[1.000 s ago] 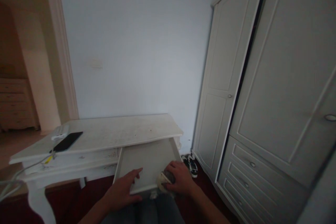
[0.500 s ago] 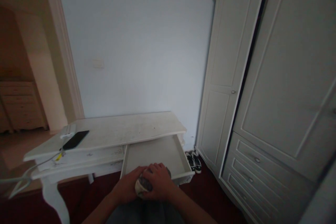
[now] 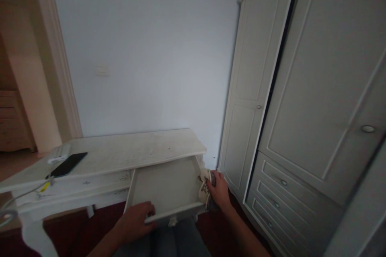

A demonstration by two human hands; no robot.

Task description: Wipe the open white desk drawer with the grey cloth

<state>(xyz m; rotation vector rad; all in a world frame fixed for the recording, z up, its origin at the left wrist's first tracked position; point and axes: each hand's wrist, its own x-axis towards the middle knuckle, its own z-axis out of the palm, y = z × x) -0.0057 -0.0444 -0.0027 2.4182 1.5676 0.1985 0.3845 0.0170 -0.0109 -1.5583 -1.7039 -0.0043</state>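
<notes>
My right hand (image 3: pixel 219 190) grips a cream-and-grey patterned bundle (image 3: pixel 204 184), probably cloth, by its right side; its exact kind is unclear. The bundle is at the right side of a pulled-out white drawer (image 3: pixel 169 184), covering part of that wall. At the drawer's front left corner, my left hand (image 3: pixel 137 219) has its fingers curled over the rim. The inside of the drawer shows a bare pale bottom.
The drawer belongs to a white desk (image 3: pixel 144 146). A dark phone (image 3: pixel 69 164) with a cable (image 3: pixel 27 193) lies on its left end beside a white object (image 3: pixel 58 154). A white wardrobe (image 3: pixel 241 136) stands at the right, and a doorway opens at the left.
Both hands were together around the bundle in front of the drawer. My right hand has carried it to the drawer's right side, while my left hand let go and took the front rim.
</notes>
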